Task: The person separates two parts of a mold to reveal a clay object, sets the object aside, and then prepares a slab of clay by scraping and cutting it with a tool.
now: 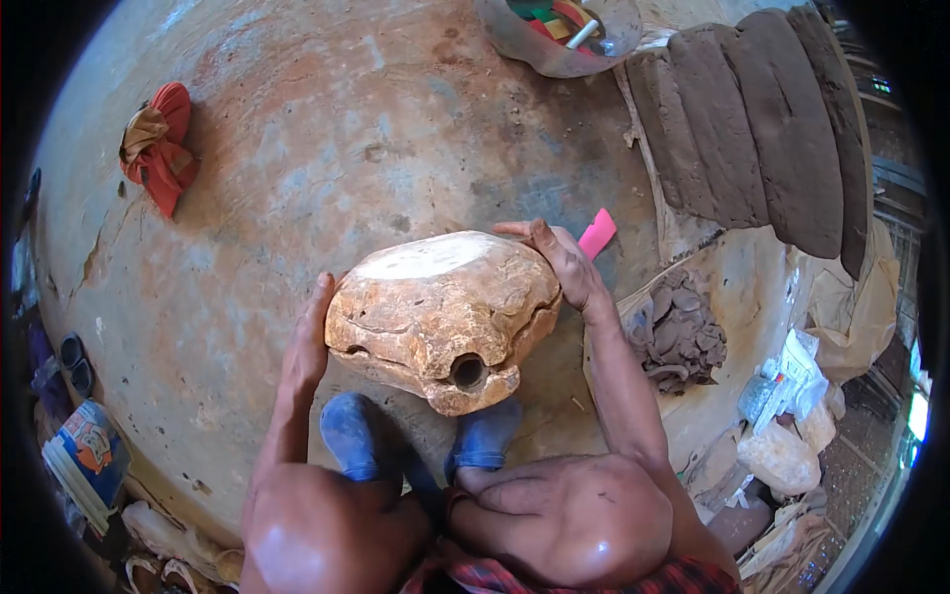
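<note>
The left hand (307, 342) lies flat against the left side of a big, lumpy, tan clay mould (442, 317). Its grip is wide, with the fingers straight up along the side. The right hand (562, 262) is spread over the far right top of the mould, thumb pointing left, fingers bent down over the rim. So the two hands press in from both sides and hold the mould between them. That looks like the best way to keep such a heavy, round thing from rolling.

The mould sits near the middle of the floor (327, 148), just in front of the person's blue-covered feet (361, 436). A round hole in it faces the person.

Both arms reach forward past the bent knees, elbows out.

A pink card (598, 233) lies just behind the right hand. A heap of grey clay scraps (683, 332) is to the right. Long dark clay slabs (757, 119) lie by the far right edge. A red cloth (156, 144) lies well apart, far left.
</note>
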Demonstrator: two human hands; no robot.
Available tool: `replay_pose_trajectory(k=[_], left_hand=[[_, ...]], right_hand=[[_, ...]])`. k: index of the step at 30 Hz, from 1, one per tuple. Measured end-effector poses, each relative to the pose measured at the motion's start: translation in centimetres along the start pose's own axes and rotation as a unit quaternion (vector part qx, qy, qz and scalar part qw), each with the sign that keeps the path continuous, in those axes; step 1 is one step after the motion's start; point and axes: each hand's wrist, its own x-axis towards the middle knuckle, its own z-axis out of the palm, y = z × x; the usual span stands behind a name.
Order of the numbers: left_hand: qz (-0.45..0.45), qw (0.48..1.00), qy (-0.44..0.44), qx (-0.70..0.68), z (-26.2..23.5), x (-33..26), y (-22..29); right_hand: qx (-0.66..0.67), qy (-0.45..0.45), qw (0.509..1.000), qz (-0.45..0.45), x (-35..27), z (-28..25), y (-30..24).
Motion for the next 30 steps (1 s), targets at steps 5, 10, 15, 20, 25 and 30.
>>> replay_pose_trajectory(k=[5, 10, 15, 20, 25, 30], left_hand=[[0.045, 0.999, -0.003, -0.024, -0.7, 0.4, -0.7], [0.066, 0.998, -0.001, -0.008, -0.3, 1.6, 0.0], [0.088, 0.996, -0.031, 0.005, -1.1, 3.8, 1.8], [0.126, 0.991, -0.052, 0.018, -0.9, 3.5, 2.4], [0.144, 0.988, -0.058, 0.005, -0.9, 3.1, 1.2], [0.187, 0.980, -0.025, -0.065, -1.2, 4.3, 4.5]], right_hand=[[-0.050, -0.015, 0.999, -0.007, 0.8, 0.1, -1.5], [-0.033, -0.009, 0.999, -0.020, 0.4, 0.3, -1.1], [0.024, -0.020, 0.998, -0.049, 0.9, 0.4, 0.5], [0.102, -0.028, 0.994, -0.043, 0.7, 0.2, 1.0], [0.084, -0.016, 0.996, -0.035, 2.4, -0.3, -0.2], [-0.007, 0.017, 0.999, -0.047, 4.8, -1.0, -3.0]])
